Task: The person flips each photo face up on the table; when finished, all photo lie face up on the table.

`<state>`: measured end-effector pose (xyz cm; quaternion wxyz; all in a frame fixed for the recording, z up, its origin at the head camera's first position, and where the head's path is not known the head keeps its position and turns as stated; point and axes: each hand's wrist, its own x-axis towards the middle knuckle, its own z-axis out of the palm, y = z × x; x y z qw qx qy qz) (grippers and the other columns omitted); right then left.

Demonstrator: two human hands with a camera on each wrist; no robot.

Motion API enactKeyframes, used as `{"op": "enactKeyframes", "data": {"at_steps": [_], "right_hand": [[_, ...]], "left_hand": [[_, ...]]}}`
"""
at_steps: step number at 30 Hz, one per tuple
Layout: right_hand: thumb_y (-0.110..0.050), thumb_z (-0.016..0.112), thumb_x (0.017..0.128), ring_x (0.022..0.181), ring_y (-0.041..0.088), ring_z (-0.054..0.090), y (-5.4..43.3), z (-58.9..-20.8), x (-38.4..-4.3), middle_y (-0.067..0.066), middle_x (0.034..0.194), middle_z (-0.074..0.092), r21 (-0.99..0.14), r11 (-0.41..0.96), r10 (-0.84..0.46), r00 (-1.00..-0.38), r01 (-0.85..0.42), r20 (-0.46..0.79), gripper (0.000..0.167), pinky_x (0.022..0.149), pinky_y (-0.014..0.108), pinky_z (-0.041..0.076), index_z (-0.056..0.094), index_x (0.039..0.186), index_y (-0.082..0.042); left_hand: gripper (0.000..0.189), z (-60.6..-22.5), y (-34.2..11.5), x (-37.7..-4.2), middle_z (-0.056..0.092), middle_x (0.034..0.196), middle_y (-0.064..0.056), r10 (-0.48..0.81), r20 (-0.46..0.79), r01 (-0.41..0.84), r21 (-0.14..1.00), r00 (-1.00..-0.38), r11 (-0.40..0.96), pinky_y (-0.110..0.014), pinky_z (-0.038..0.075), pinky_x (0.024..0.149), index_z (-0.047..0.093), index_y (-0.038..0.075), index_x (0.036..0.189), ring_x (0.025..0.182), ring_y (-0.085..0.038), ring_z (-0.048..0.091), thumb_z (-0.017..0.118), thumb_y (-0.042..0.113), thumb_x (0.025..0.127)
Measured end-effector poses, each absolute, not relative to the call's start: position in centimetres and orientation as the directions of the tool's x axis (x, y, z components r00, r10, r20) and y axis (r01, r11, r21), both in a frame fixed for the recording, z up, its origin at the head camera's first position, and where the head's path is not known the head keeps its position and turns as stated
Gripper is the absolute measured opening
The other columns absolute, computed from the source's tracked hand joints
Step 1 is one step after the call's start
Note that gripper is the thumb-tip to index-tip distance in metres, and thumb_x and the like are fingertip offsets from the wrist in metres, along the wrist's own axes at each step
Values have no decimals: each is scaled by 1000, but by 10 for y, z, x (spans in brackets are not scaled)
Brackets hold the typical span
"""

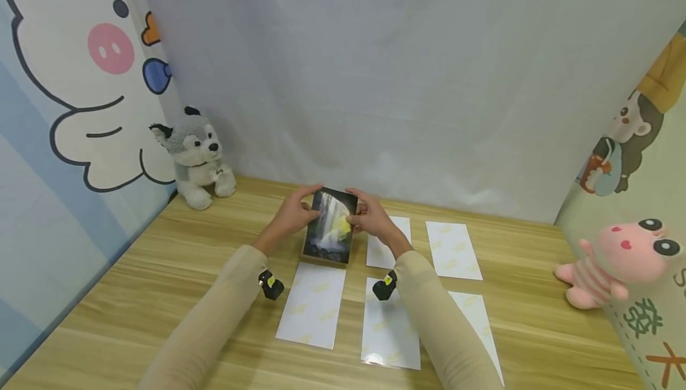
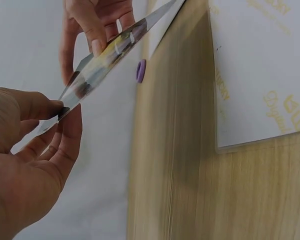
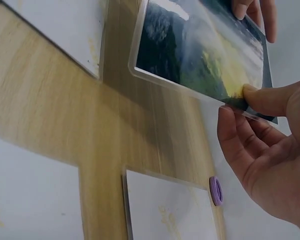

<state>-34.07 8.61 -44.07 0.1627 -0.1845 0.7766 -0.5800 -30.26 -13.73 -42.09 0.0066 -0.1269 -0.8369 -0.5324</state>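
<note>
Both hands hold a laminated photo (image 1: 328,232) of a waterfall with a yellow-green patch, tilted with its picture side toward me. My left hand (image 1: 293,212) pinches its left edge, thumb on the picture and fingers behind. At the opposite edge, my right hand (image 1: 373,218) pinches it the same way, its thumb (image 3: 270,100) beside the yellow patch. Seen from the left wrist, the photo (image 2: 97,67) is nearly edge-on, above the wooden table. Just in front of it lies a white sheet (image 1: 313,305) with faint yellow print.
More such white sheets lie to the right, among them one sheet (image 1: 454,250) at the far right. A small purple ring (image 3: 216,191) is near the table's back edge. A husky plush (image 1: 198,158) sits back left, a pink plush (image 1: 616,265) on the right. A grey curtain (image 1: 375,80) hangs behind.
</note>
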Motion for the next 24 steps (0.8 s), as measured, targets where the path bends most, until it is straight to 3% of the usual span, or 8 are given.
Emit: {"op": "enactKeyframes", "data": {"at_steps": [4,9,19,24], "right_hand": [[6,60,95,66,15,60,86,-440,-339,5,76,52,-957,270,-472,-881,-109,-33,72,77,53,58,30,158,-14],[5,62,94,66,16,60,84,-441,-337,5,76,52,-953,284,-451,-892,-106,-36,74,77,51,59,30,158,-17],[10,68,87,68,14,63,85,-443,-330,12,91,58,-935,327,-428,-904,-136,-18,83,77,41,61,30,157,-10],[13,71,83,64,12,61,85,-447,-328,9,85,53,-937,330,-408,-913,-120,-27,84,73,42,61,32,155,-5]], "left_hand": [[61,-428,-140,-307,44,149,-28,192,203,267,867,-960,421,-25,47,60,50,-4,142,64,-11,52,65,-9,84],[59,-438,-144,-311,51,140,-25,202,278,339,847,-939,410,-26,45,56,56,1,139,61,-12,48,67,-7,82],[63,-435,-138,-313,47,146,-26,80,182,198,859,-980,472,-19,39,56,47,-3,145,65,-8,44,65,-10,85],[63,-439,-137,-320,51,141,-26,62,195,200,844,-979,498,-19,42,59,49,-3,144,73,-14,52,66,-9,84]]}}
